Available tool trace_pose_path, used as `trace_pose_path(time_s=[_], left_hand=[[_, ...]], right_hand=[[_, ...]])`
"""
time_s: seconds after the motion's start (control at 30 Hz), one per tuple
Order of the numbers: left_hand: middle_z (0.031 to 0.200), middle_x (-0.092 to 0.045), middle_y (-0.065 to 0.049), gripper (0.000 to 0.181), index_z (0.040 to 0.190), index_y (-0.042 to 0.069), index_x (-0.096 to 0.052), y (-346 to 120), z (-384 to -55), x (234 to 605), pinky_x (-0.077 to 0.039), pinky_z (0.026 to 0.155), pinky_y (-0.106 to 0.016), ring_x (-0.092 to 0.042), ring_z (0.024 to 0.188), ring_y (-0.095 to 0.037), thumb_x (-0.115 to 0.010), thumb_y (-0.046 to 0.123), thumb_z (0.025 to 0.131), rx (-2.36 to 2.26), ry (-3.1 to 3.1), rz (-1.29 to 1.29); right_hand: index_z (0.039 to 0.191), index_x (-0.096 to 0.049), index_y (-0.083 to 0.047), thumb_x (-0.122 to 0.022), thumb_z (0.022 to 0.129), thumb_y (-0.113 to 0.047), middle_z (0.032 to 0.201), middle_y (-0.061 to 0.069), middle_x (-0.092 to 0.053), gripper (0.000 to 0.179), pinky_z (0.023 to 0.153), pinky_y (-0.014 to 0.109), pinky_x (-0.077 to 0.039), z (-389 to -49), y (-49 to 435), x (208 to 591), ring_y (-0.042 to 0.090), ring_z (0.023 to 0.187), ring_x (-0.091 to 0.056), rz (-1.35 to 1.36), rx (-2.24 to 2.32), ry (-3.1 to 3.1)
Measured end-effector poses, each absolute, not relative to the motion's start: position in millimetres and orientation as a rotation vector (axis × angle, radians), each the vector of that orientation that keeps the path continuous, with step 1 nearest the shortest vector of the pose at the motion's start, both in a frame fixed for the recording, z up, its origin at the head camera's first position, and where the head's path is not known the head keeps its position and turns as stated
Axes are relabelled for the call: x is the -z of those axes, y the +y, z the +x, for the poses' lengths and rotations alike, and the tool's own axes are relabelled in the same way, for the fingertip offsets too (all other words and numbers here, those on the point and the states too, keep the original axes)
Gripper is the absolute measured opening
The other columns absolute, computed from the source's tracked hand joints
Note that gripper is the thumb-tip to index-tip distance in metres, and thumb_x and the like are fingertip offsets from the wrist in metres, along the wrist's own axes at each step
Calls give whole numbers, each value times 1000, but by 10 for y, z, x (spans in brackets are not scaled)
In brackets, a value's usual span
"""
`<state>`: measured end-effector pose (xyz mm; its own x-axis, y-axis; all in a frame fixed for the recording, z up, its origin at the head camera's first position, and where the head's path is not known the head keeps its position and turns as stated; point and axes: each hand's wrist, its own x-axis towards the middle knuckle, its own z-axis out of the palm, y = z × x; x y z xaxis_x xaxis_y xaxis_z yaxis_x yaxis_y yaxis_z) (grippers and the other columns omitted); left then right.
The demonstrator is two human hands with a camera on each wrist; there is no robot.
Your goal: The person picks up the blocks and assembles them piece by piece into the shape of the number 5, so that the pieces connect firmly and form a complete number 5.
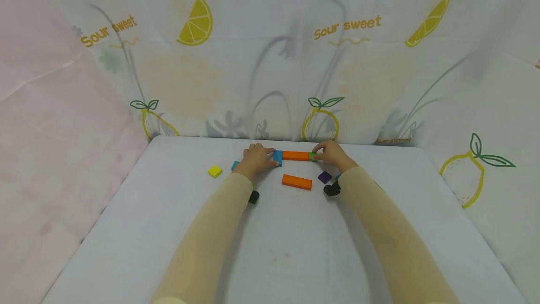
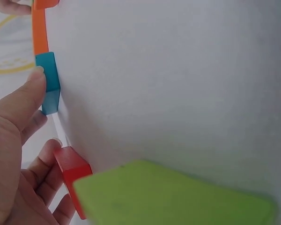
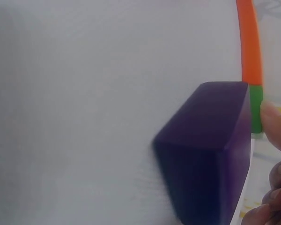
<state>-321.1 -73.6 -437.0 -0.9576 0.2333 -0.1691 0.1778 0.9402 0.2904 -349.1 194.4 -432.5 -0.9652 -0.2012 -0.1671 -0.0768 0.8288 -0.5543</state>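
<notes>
At the table's far edge, a long orange block (image 1: pixel 295 155) lies in a row between a blue block (image 1: pixel 277 158) and a green block (image 1: pixel 312 156). My left hand (image 1: pixel 254 159) pinches the blue block (image 2: pixel 48 77) between thumb and index finger. A red block (image 2: pixel 74 171) lies by the other fingers of that hand. At the right end of the row, my right hand (image 1: pixel 335 155) pinches the green block (image 3: pixel 255 108); the thumb shows on its side, the far side is hidden. A purple block (image 3: pixel 201 136) fills the right wrist view's foreground.
Nearer me lies a second orange block (image 1: pixel 297 182). A yellow block (image 1: pixel 215 171) sits left of my left hand, with another blue block (image 1: pixel 235 165) partly behind that hand. A light green block (image 2: pixel 173 197) is close to the left wrist camera. Patterned cloth (image 1: pixel 270 69) hangs behind the table.
</notes>
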Motion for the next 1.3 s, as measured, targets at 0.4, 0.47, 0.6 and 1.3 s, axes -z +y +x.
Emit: trace_pose_path(time_s=[0.4,0.47,0.6,1.3], left_hand=[[136,-50,-16,60,150,25,-49,-735,-3200,4349,-32,99,-47,-41,118,-32,-64,48,96,-366,2902,346],[137,-50,-16,60,150,24,-49,-733,-3201,4349,-32,100,-48,-41,120,-32,-63,48,96,-361,2899,350],[136,-50,-15,60,150,24,-48,-725,-3203,4350,-32,100,-48,-41,119,-32,-62,48,97,-340,2898,359],[138,-50,-13,61,151,22,-47,-777,-3218,4404,-29,105,-51,-41,126,-33,-56,53,99,-318,2928,413]], right_hand=[[120,-71,-5,-74,92,-19,113,17,-60,31,85,39,-44,-3498,1947,4332,29,98,-50,-211,836,2790],[120,-71,-5,-74,92,-19,113,17,-60,31,85,39,-44,-3506,1950,4340,29,98,-49,-214,840,2790],[121,-71,-5,-73,92,-19,117,18,-60,32,89,41,-45,-3506,1954,4341,30,101,-50,-217,847,2784],[126,-69,-6,-74,93,-22,117,20,-59,37,86,40,-47,-3461,1963,4298,30,100,-52,-218,822,2790]])
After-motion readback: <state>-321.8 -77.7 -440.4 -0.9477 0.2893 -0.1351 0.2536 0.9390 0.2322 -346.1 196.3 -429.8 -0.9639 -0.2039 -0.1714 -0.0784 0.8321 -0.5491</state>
